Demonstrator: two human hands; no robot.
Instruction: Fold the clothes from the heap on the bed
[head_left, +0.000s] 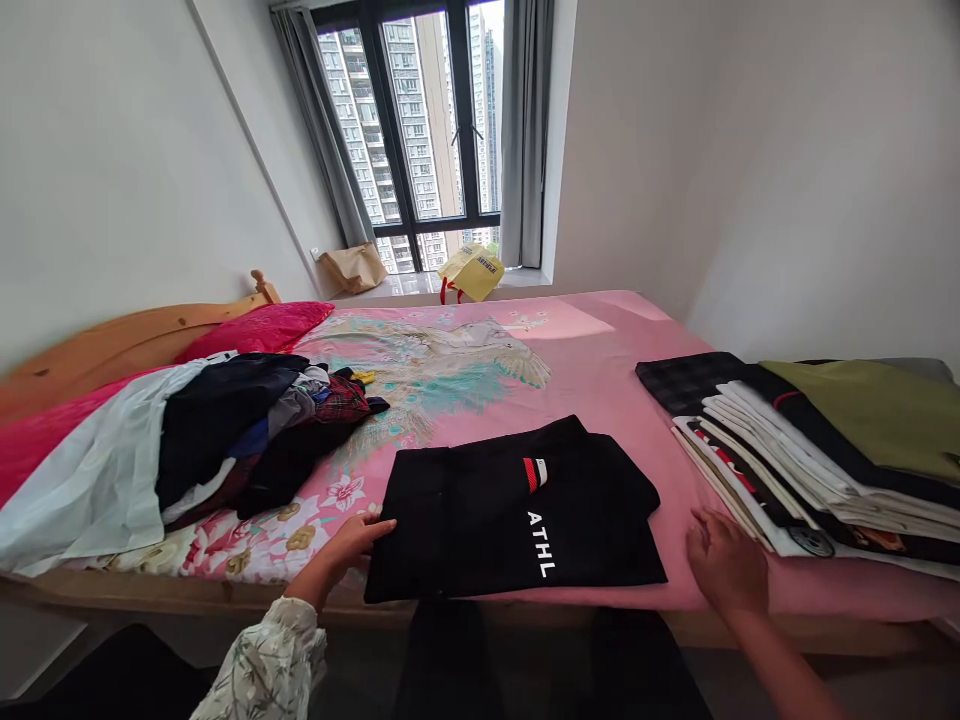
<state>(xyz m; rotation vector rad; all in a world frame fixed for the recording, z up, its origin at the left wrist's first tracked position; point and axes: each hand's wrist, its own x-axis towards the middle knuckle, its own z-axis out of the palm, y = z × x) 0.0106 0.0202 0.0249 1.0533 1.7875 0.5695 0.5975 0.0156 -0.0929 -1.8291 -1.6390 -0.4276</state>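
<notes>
Left fingers (384, 527) are touching the black garment's (480, 520) edge, grip unclear; right fingers (700, 532) are curling together. Pink sheet (675, 480) is showing between.

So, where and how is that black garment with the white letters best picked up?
The black garment lies folded flat on the bed, so probably grip both ends: pinch its straight left edge from the left, where the left hand is, and slide the right hand under the uneven right end from the right. Lifting one end alone might unfold it.
</notes>
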